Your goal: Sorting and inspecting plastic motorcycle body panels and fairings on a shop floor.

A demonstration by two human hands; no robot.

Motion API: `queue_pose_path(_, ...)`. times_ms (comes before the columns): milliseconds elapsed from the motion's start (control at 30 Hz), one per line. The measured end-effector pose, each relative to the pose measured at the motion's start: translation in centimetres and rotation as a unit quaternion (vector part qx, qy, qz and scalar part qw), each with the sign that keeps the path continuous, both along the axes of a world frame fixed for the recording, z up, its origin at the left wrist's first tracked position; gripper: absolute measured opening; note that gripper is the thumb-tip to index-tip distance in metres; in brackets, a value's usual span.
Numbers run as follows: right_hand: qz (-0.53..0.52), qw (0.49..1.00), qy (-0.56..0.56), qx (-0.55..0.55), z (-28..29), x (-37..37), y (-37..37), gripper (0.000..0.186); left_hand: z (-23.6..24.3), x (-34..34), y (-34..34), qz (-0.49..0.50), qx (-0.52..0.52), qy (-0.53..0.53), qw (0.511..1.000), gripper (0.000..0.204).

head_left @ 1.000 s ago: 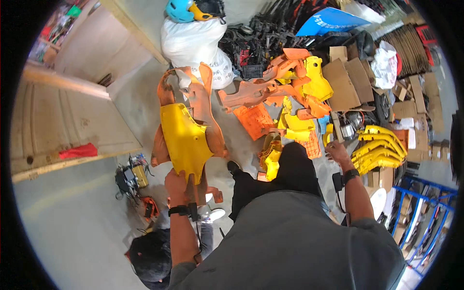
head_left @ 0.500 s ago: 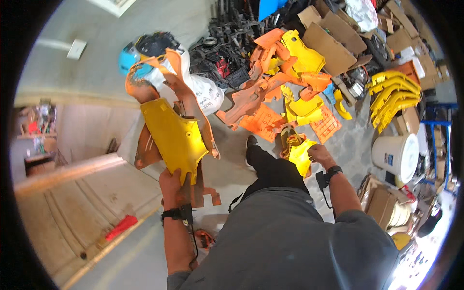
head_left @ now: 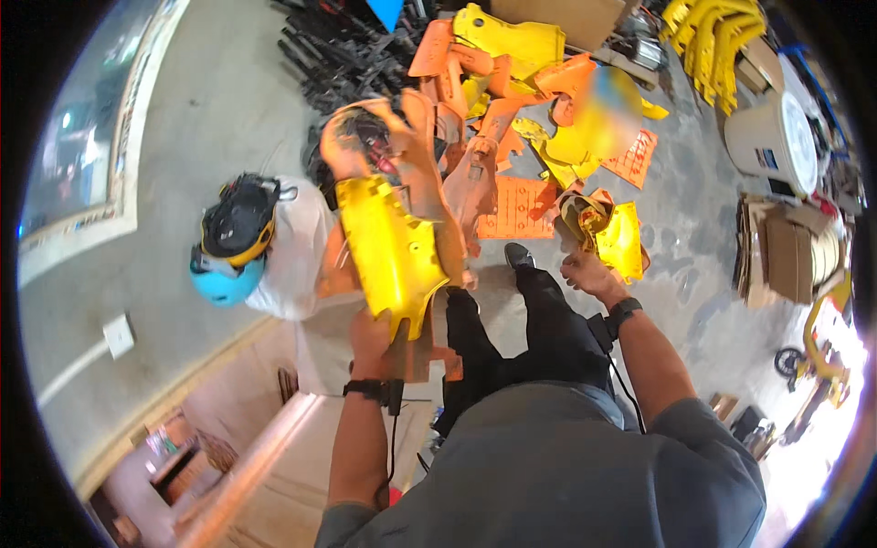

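My left hand (head_left: 373,340) is closed round the lower end of a yellow plastic body panel (head_left: 388,247). A larger, dusty orange plastic panel (head_left: 427,196) with a looped top is carried along with it. My right hand (head_left: 592,276) grips a smaller yellow plastic panel (head_left: 621,242) at its near left edge; a brownish curved part (head_left: 585,215) sits against it. Both bundles are held up in front of my legs. Past them, a heap of orange panels (head_left: 498,73) and yellow panels (head_left: 516,41) lies on the floor.
Helmets (head_left: 239,219) rest on a white sack (head_left: 297,242) at the left wall. Black metal parts (head_left: 343,64) are piled at the back. A white bucket (head_left: 772,146), cardboard (head_left: 790,251) and stacked yellow curved panels (head_left: 713,46) stand right. A wooden-edged surface (head_left: 256,457) is near left.
My body and view have turned to the right. The panels in my left hand have swung right, in front of the heap. Both hands keep their hold.
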State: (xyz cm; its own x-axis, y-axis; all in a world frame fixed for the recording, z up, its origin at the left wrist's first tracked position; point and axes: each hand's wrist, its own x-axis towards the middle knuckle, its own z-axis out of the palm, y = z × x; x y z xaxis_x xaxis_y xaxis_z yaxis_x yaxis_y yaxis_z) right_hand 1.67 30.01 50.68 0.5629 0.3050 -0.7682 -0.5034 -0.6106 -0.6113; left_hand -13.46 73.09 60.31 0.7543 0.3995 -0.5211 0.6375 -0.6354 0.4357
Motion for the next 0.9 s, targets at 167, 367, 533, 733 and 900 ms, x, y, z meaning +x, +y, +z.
queue_pose_path(167, -0.101, 0.994, 0.012, -0.031, -2.3, -3.9, 2.1, 0.031, -11.7, 7.5, 0.8, -0.083, 0.057, 0.024, 0.995, 0.025)
queue_pose_path(367, -0.173, 0.985, 0.014, 0.009, -9.5, -4.7, 7.6, 0.036, -24.4, 11.6, 0.2, -0.115, 0.036, 0.071, 0.990, 0.025)
queue_pose_path(533, -0.227, 0.972, -0.022, 0.057, -23.8, -0.5, 10.6, 0.043, -36.7, 9.7, -1.0, -0.106, 0.024, 0.028, 0.994, 0.026)
queue_pose_path(733, -0.385, 0.910, -0.012, 0.156, -36.2, 3.6, 12.4, 0.049, -47.7, 7.1, -1.3, -0.093, 0.074, -0.019, 0.993, 0.021)
queue_pose_path(900, -0.276, 0.938, -0.060, 0.202, -40.7, 7.5, 13.1, 0.052, -53.7, 7.3, -1.0, -0.126, 0.065, -0.013, 0.990, 0.023)
